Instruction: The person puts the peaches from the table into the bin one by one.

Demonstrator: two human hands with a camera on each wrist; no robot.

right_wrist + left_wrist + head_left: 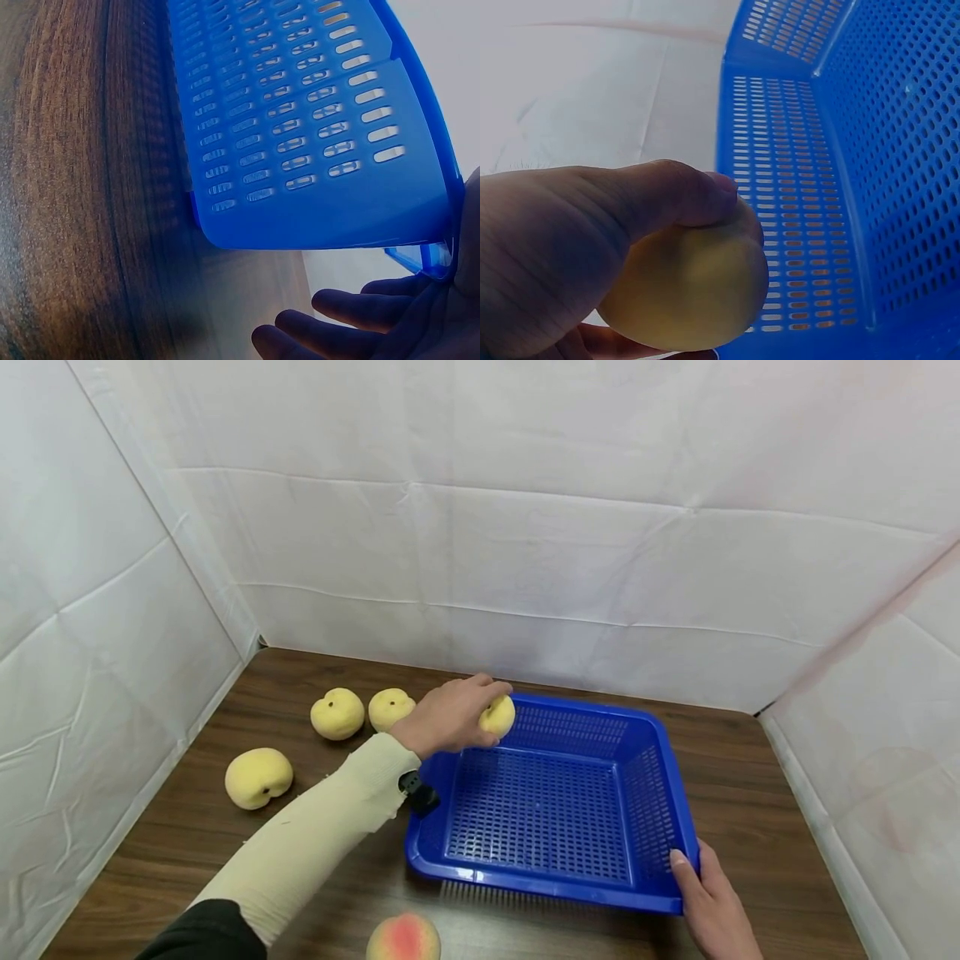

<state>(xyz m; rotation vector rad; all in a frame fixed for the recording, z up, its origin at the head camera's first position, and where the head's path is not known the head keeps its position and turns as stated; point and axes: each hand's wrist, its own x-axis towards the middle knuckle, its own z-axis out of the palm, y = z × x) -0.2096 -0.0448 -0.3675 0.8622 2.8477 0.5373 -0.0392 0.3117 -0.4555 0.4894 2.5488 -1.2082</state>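
My left hand [452,714] grips a yellow peach [498,716] at the far left corner of a blue plastic basket [551,887]. In the left wrist view the thumb lies over the top of the peach [697,289], with fingers beneath it, close beside the perforated basket wall [787,202]. At the near right corner, my right hand [716,902] holds the basket rim, thumb on top and fingers outside. The right wrist view shows those fingers [352,311] below the rim, next to the slotted side wall [300,127]. No fruit shows inside the basket.
On the wooden table [757,827], two yellow peaches [337,714] [388,708] lie behind the left forearm, and another peach [258,778] lies farther left. A red-blushed peach [405,937] sits at the near edge of view. White sheeting [525,527] encloses the back and sides.
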